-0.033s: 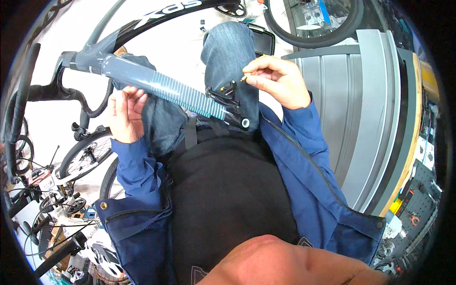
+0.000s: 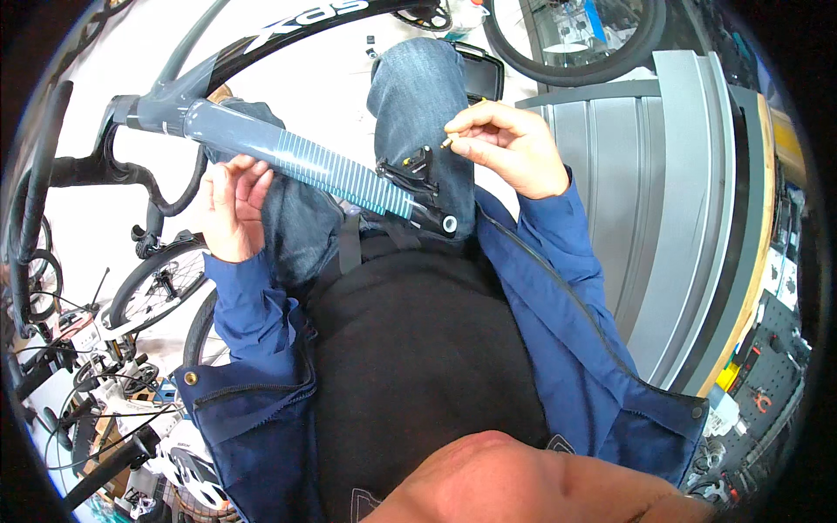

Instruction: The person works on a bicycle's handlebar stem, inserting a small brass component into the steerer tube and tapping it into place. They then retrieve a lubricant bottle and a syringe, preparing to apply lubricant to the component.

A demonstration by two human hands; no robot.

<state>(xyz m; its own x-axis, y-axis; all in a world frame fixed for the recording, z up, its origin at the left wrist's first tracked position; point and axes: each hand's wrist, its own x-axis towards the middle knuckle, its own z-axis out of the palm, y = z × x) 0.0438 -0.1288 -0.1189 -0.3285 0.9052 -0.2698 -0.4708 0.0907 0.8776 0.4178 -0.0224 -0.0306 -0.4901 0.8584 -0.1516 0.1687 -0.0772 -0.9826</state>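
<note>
Barely shifted: fork [image 2: 296, 163], long axis slanting down-right, brake [image 2: 422, 162] just lower-left of the nearer right hand [image 2: 513, 150], grip pinched on brass-coloured bit [image 2: 446, 142]; left hand [image 2: 234, 209] loosely half-curled.

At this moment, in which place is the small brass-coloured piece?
In the head view, the small brass-coloured piece is above and slightly right of centre, pinched in the right hand, just above and right of the black caliper.

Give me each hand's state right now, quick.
Left hand: open, fingers loosely curled beside the striped grey-blue bicycle fork leg; contact cannot be told.
Right hand: closed, pinching a small, narrow brass-coloured piece.
</note>
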